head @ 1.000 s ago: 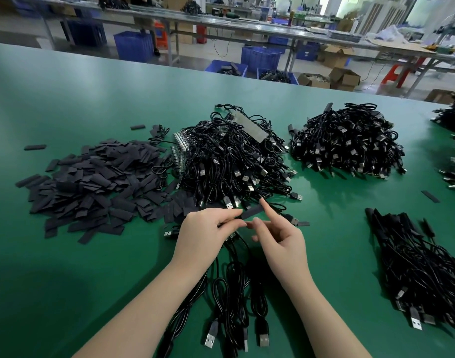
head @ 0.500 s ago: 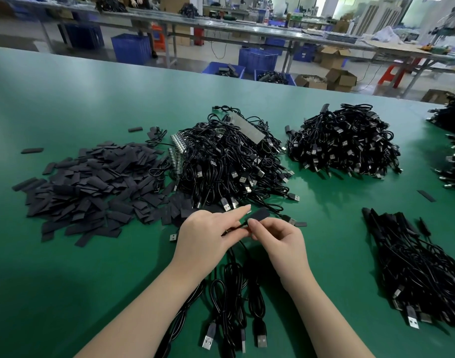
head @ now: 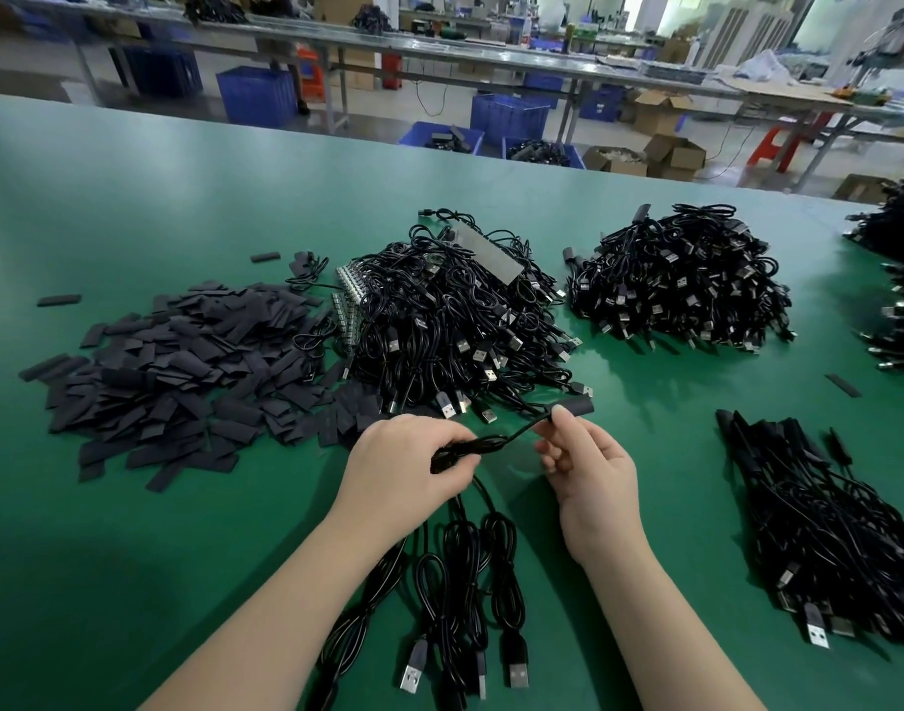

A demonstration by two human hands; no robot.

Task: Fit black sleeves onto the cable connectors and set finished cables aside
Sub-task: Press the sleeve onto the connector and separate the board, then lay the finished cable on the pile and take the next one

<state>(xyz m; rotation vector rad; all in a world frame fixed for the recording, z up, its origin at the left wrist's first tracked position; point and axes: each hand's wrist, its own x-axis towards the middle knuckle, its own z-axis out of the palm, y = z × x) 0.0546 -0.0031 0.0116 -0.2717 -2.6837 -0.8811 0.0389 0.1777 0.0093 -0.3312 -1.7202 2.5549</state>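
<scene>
Right hand [head: 588,469] is pinching the sleeve [head: 575,406], sticking out at one o'clock; left hand [head: 403,467] is gripping the cable [head: 483,443].

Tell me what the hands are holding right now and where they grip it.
Right hand pinches the cable just behind its black sleeve; left hand grips the bunched cable further along.

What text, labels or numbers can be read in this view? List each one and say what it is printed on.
No text can be read.
Grey card on the middle cable pile: its face looks blank.
Cardboard boxes on the floor: any print is too blurred to read.
Bottles and items on the far bench: too small and blurred.
</scene>
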